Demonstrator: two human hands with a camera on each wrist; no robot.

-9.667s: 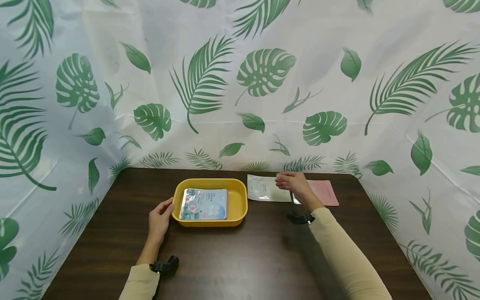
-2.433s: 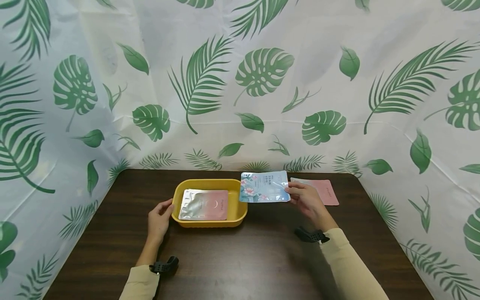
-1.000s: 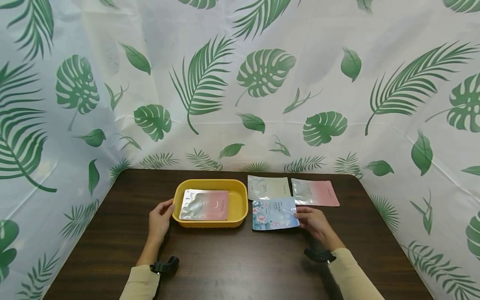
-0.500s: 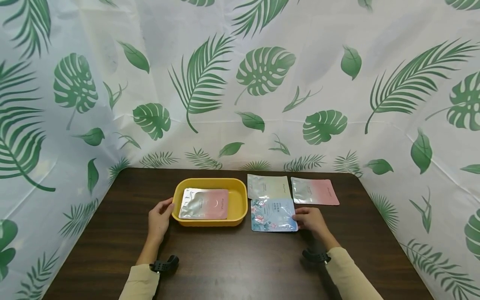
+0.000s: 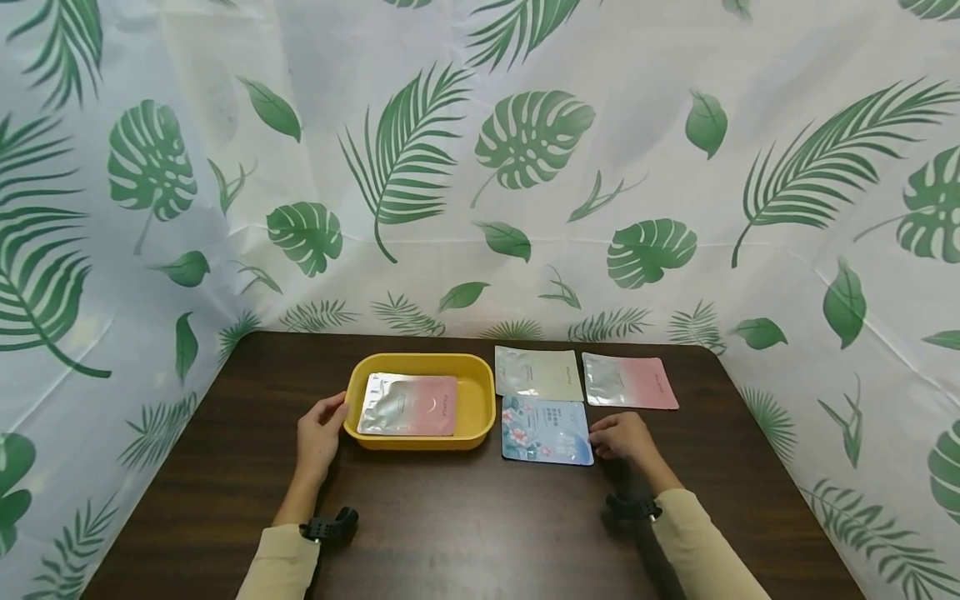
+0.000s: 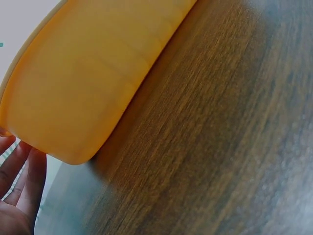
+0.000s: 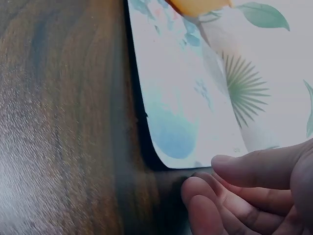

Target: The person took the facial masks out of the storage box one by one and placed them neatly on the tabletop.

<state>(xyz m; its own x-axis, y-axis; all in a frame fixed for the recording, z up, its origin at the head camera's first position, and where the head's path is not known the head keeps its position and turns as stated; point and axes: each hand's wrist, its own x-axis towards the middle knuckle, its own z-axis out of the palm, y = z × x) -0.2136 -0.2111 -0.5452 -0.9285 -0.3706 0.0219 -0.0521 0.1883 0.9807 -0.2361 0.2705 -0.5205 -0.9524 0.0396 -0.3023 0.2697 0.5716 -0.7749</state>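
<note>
A blue floral sheet mask packet lies flat on the table, just in front of a cream-and-silver packet. At its right edge my right hand pinches it; the right wrist view has the thumb over the corner, with the other fingers curled beneath. My left hand holds the left end of a yellow tray, thumb and fingertips at the rim. In the left wrist view, the fingers reach the tray's end wall. A pink-and-silver packet lies inside the tray.
Another pink packet lies to the right of the cream one. The dark wooden table meets a white leaf-print curtain along its back edge. Each wrist wears a black strap.
The blue packet, earlier in the tray, was carried right over the cream packet, then lowered in front of it. A pink-and-silver packet now shows in the tray. My left hand has stayed put.
</note>
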